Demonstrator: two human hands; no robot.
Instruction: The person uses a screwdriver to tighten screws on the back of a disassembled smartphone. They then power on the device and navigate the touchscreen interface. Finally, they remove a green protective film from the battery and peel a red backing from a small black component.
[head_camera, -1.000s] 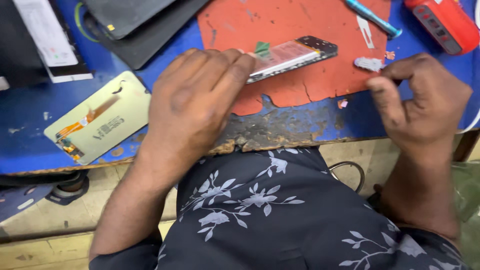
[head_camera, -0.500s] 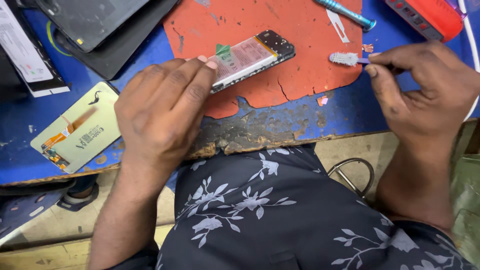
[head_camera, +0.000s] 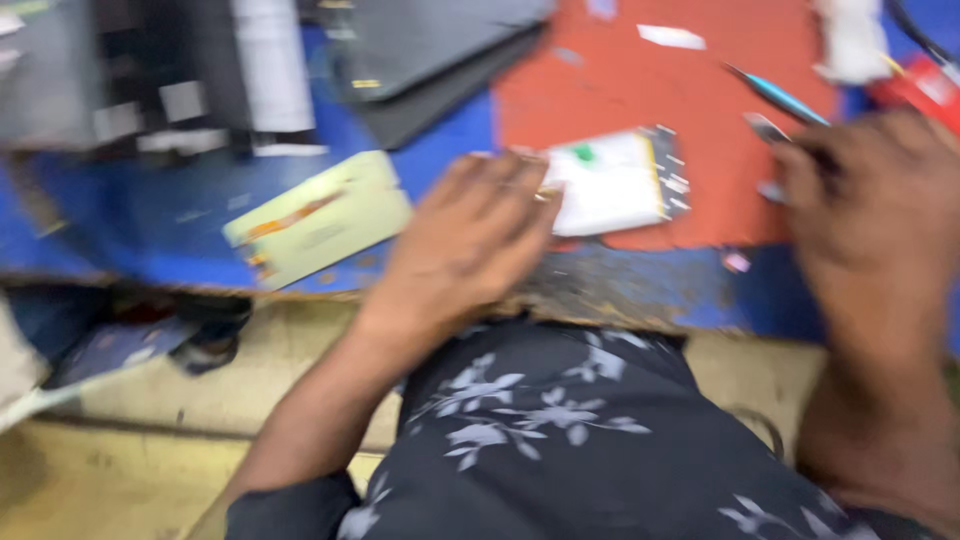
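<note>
While the left hand (head_camera: 470, 240) lies palm-down on the bench (head_camera: 150, 225) with its fingers stretched flat, their tips press on the near left edge of the opened phone (head_camera: 615, 182), which shows a white and green inside and rests on the red mat (head_camera: 620, 90) just beyond the fingertips. Against the pictures from a moment earlier, the phone now sits squarer to the bench edge instead of slanting away, and the view has swung and blurred, so the head has plainly moved; the phone looks pinned in place for work on it. To the right, the right hand (head_camera: 880, 215) hovers near the far right corner of the phone, its fingers closed around a thin dark tool (head_camera: 775, 130) whose tip points toward the phone; half a second ago that hand was further off to the right. Beyond the tool lies a blue-handled tool (head_camera: 780, 97) on the mat. To the left of the left hand, well apart from the phone, lies a pale yellow-green panel (head_camera: 320, 215). Motion blur smears everything: the tool's kind, the small bits on the mat, and the dark flat things (head_camera: 440, 50) at the far edge cannot be made out, and a red object (head_camera: 925, 85) is cut off at the right.
</note>
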